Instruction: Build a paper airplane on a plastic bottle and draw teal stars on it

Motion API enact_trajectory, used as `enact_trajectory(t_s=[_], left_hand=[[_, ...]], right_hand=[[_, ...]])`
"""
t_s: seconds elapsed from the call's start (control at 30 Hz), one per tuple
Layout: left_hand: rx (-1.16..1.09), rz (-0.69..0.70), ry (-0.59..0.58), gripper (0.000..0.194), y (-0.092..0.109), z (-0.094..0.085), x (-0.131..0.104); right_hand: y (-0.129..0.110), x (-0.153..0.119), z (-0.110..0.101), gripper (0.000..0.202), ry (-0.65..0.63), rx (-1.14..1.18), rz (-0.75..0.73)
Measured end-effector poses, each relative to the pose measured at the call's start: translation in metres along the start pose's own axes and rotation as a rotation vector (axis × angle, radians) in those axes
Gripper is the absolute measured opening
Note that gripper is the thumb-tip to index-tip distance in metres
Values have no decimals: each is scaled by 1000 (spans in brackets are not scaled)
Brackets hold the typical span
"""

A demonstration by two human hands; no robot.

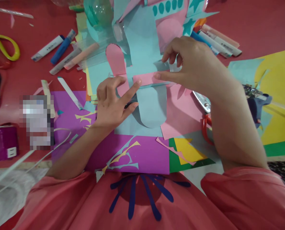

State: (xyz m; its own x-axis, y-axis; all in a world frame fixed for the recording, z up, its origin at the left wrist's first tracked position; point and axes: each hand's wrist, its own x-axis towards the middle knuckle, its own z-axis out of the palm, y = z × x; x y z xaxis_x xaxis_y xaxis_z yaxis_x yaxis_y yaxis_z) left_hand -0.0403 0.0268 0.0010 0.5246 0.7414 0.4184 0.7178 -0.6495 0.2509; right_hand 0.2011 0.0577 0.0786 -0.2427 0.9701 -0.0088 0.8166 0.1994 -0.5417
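A narrow pink paper strip lies across a light-blue paper cutout with a rounded lower flap. My left hand has its fingers apart, and its index fingertip presses the strip's left end. On the strip's right part rests the thumb of my right hand; its other fingers curl above, apart from the thumb, near the blue paper's edge. Left of the strip lies a pink rounded cutout, partly covered by my left hand. What lies under my right fingers is partly hidden.
Markers lie at the left and right. Red-handled scissors sit by my right forearm, yellow-handled scissors far left. Paper scraps cover a purple sheet. A yellow sheet and a clear plastic bottle are also there.
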Motion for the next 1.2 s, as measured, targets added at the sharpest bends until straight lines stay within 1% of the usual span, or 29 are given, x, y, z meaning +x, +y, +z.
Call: enact_trajectory(t_s=[0.17,0.37,0.53,0.63,0.73,0.87,0.93,1.0,1.1,1.2], left_hand=[[55,21,10,49,1,1,-1],[47,8,-8,51,1,1,-2],[104,14,11,49,1,2,-2],[71,24,30,48,0,2,-3],[122,66,65,47,0,1,-3],[137,105,75,50,2,1,-3],[118,88,70,53,3,2,-2],[88,43,48,55,3,3,-1],[26,-44,-22,60,3,3,1],[11,-75,-75,63,4,1,1]], right_hand=[[-2,0,1,40,-23,-23,10],[-2,-1,1,38,-2,-38,7],[0,1,0,41,-45,-49,14],[2,1,1,39,-17,-59,3],[4,1,3,35,-6,-47,-19],[0,0,8,38,13,-83,26],[-6,-1,10,37,30,-123,58],[-11,-3,12,37,21,-158,85],[-16,-4,14,38,15,-176,104],[-16,-3,13,38,8,-189,116]])
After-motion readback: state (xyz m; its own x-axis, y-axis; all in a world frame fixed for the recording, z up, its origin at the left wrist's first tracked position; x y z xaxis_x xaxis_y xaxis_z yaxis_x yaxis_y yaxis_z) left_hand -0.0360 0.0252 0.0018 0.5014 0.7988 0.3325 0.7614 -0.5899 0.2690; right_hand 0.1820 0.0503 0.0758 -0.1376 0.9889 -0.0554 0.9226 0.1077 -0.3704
